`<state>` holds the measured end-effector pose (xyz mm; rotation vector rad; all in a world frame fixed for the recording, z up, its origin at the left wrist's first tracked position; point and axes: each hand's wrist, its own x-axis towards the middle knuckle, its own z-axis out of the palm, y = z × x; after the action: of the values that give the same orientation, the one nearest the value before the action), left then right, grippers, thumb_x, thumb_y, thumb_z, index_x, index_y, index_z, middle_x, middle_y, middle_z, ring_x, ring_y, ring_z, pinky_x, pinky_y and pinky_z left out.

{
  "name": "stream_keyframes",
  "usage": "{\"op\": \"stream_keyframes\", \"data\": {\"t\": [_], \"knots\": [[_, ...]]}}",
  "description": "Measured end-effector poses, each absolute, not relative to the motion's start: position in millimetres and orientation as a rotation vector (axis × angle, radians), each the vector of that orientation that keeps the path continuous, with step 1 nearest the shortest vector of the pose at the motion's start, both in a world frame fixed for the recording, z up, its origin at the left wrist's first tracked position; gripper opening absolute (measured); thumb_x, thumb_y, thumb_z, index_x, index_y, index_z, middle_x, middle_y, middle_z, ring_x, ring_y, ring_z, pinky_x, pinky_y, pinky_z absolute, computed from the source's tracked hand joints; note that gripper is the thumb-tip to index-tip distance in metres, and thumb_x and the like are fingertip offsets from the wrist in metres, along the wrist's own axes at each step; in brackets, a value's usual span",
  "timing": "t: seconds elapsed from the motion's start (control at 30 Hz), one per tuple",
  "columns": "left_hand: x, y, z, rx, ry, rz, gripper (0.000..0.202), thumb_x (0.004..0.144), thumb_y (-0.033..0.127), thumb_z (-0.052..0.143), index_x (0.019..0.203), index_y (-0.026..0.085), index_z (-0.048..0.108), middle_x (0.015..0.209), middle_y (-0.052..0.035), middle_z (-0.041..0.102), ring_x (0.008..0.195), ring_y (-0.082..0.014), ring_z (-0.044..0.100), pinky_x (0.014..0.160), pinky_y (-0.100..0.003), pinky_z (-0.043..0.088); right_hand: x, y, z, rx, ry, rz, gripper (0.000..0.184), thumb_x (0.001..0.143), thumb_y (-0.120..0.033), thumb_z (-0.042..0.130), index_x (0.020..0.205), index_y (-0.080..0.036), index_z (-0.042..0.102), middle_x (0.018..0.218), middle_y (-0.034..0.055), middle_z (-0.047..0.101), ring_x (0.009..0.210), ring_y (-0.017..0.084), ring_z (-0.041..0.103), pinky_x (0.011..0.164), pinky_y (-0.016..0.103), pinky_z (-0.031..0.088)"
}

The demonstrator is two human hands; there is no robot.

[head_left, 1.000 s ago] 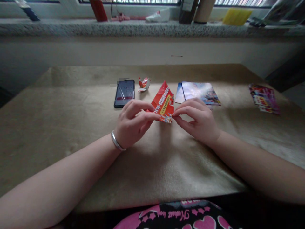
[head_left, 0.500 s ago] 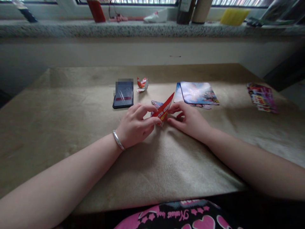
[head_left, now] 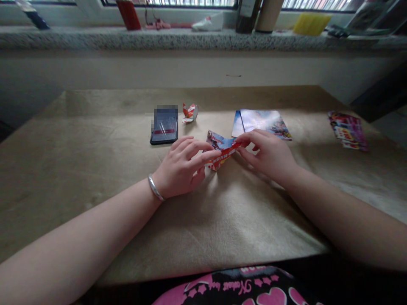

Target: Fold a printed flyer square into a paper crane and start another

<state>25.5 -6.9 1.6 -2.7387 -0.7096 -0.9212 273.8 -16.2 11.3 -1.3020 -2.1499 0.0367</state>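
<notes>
Between my hands is a piece of folded printed paper [head_left: 224, 157], red with white lettering on its near side and blue with a colourful picture on the far side. My left hand [head_left: 182, 167], with a silver bangle at the wrist, grips its left part between thumb and fingers. The right tip of the paper is pinched in the thumb and fingertips of my right hand [head_left: 269, 154]. The left fingers hide part of the paper. Beyond it stands a small red and white folded paper figure [head_left: 190, 112].
A phone [head_left: 164, 127] lies left of the paper figure. Picture sheets [head_left: 263, 120] lie partly behind my right hand, and a stack of pink-purple printed cards [head_left: 348, 131] is at the far right. The cloth-covered table [head_left: 203, 237] meets a wall below the granite windowsill [head_left: 178, 40].
My right hand has moved right and slightly up, drawing the paper's right tip outward and down. The paper is spread wider, showing more of its blue side. My left hand stays nearly in place.
</notes>
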Motion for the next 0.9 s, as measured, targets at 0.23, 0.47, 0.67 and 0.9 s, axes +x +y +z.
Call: {"op": "stream_keyframes", "data": {"t": [0.23, 0.47, 0.67, 0.9], "knots": [[24, -6, 4, -2.759, -0.864, -0.807, 0.032, 0.075, 0.019, 0.056, 0.106, 0.023, 0.062, 0.109, -0.0054, 0.062, 0.1, -0.023, 0.054, 0.094, -0.043, 0.04, 286, -12, 14, -1.176, -2.363, -0.019, 0.009, 0.082, -0.026, 0.057, 0.077, -0.02, 0.063, 0.078, 0.0032, 0.064, 0.07, 0.016, 0.056, 0.061, 0.027, 0.041], [24, -3, -1, -2.689, -1.043, -0.646, 0.018, 0.084, 0.029, 0.054, 0.093, 0.024, 0.068, 0.101, -0.0042, 0.067, 0.096, -0.0227, 0.056, 0.093, -0.046, 0.037, 287, -8, 7, -1.034, -2.588, 0.02, 0.012, 0.083, -0.022, 0.055, 0.079, -0.023, 0.066, 0.079, 0.0016, 0.064, 0.074, 0.015, 0.056, 0.062, 0.026, 0.038], [25, -8, 1, -2.644, -1.029, -0.603, 0.03, 0.091, 0.042, 0.046, 0.09, 0.024, 0.07, 0.093, -0.0012, 0.071, 0.105, -0.0263, 0.057, 0.101, -0.052, 0.031, 286, -8, 6, -1.021, -2.697, -0.088, 0.014, 0.086, -0.026, 0.053, 0.083, -0.023, 0.066, 0.082, 0.0019, 0.065, 0.075, 0.015, 0.057, 0.064, 0.027, 0.038], [33, -17, 7, -2.744, -0.758, -0.666, 0.029, 0.091, 0.035, 0.047, 0.078, 0.021, 0.069, 0.075, 0.0009, 0.071, 0.081, -0.0163, 0.066, 0.094, -0.04, 0.042, 286, -7, 7, -0.998, -2.721, -0.155, 0.017, 0.089, -0.029, 0.05, 0.083, -0.023, 0.065, 0.082, 0.0023, 0.065, 0.077, 0.016, 0.056, 0.065, 0.027, 0.038]]}}
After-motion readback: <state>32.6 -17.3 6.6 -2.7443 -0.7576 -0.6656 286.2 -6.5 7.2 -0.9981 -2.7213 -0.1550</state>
